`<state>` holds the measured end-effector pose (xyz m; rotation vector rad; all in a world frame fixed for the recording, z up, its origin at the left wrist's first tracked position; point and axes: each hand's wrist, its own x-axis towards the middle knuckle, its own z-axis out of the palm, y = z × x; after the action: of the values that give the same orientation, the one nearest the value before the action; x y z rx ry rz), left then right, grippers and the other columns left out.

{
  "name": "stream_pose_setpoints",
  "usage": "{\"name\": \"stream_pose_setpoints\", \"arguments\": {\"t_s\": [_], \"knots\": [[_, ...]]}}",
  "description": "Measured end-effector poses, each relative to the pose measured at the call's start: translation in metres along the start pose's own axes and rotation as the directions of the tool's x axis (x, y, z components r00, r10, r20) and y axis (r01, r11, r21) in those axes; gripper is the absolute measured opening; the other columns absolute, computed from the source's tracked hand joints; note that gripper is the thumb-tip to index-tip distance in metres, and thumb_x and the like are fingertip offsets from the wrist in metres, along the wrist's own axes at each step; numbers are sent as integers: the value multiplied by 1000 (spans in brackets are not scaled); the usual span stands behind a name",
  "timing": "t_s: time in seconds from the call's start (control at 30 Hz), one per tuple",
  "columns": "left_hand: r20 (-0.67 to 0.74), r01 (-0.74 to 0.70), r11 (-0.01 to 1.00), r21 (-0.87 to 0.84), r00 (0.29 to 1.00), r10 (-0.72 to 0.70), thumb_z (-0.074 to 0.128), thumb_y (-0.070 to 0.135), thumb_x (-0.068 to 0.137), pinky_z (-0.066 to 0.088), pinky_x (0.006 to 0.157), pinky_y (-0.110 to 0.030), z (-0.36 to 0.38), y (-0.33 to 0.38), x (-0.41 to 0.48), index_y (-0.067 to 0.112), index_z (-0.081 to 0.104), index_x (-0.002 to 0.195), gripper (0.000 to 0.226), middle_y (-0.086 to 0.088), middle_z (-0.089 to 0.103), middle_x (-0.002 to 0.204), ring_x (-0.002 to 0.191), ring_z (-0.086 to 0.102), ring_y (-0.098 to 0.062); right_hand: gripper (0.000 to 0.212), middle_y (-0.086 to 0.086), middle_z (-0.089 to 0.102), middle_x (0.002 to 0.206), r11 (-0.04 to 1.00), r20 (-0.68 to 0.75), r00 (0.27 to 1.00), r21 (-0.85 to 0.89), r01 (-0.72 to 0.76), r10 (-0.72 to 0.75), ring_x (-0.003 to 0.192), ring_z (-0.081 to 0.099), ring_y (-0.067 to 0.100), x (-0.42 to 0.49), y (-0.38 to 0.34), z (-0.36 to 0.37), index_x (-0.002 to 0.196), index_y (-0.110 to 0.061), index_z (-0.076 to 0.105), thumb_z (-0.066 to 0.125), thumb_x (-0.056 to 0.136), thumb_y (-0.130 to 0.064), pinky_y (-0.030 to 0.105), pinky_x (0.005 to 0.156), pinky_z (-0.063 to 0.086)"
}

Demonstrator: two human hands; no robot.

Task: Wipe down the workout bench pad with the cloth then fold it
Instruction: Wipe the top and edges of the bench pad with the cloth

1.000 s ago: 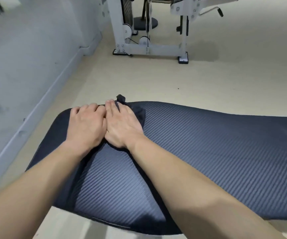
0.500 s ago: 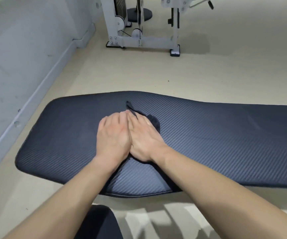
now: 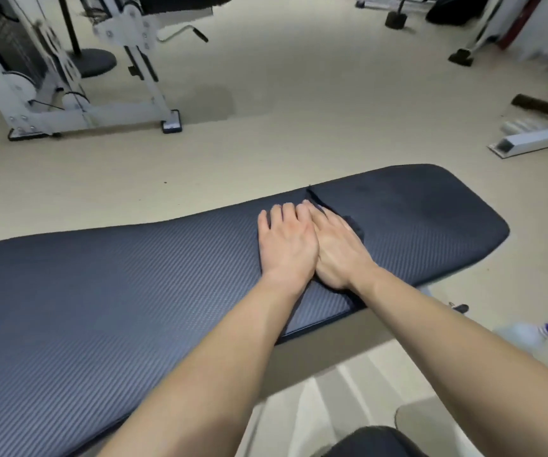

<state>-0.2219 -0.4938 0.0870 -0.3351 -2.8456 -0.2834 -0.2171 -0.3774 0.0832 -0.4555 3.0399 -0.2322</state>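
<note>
A person's left hand (image 3: 287,245) and right hand (image 3: 338,252) lie side by side, touching, flat on a dark cloth (image 3: 354,225) just right of centre frame. The cloth rests on the bench pad (image 3: 134,275), near the pad's far edge and towards its rounded right end. Neither hand has a closed grip: the fingers are straight and press down, with nothing pinched. Only a corner and the right-hand margin of the cloth show past the fingers.

The wipe looks to be under way, and the fold is not yet begun. Because the cloth is held by flat pressure alone, it could bunch or slide out from under the palms. A stroke carried further could push it over the far edge onto the floor (image 3: 266,143). Cloth and pad are almost the same colour, so missed patches would be hard to spot.

The one container in view is a spray bottle (image 3: 526,334) at the lower right, and it is too blurred to tell what it holds.
</note>
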Motion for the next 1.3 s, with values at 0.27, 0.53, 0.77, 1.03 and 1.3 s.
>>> {"name": "stream_pose_setpoints", "arguments": {"t_s": [0.27,0.53,0.77,1.03,1.3], "knots": [[109,-185,980,70,978,177,29,15,102,24,117,-49,43,145,85,14,53,127,35,-6,62,123,124,48,-29,71,3,31,163,985,-38,987,-76,-158,155,151,26,20,2,177,-11,157,-21,30,22,91,-46,41,121,26],[200,-324,944,60,930,307,31,22,102,18,118,-50,53,219,94,17,58,127,37,-1,65,124,130,42,-29,77,1,23,167,935,-88,937,-82,-345,338,154,19,24,-39,255,-15,158,-27,24,9,88,-54,45,122,20],[159,-387,922,-26,909,386,37,22,99,20,118,-47,34,179,41,17,63,121,34,2,70,110,125,47,-27,73,7,24,166,925,-73,930,-104,-367,361,153,21,24,-78,188,-3,158,-18,27,6,93,-44,42,122,20],[108,-291,954,75,953,283,41,25,99,20,114,-46,-18,15,0,21,75,104,34,3,71,103,116,54,-28,68,7,8,170,965,-29,970,-95,-244,242,154,11,25,-41,-2,7,161,-13,13,24,97,-35,42,124,11],[151,17,950,311,986,-68,41,24,96,29,109,-45,-104,-238,-70,23,74,92,34,5,70,96,111,54,-27,73,11,1,170,997,55,998,-61,46,-42,155,3,28,56,-265,32,160,-7,6,31,98,-35,44,125,4]]}}
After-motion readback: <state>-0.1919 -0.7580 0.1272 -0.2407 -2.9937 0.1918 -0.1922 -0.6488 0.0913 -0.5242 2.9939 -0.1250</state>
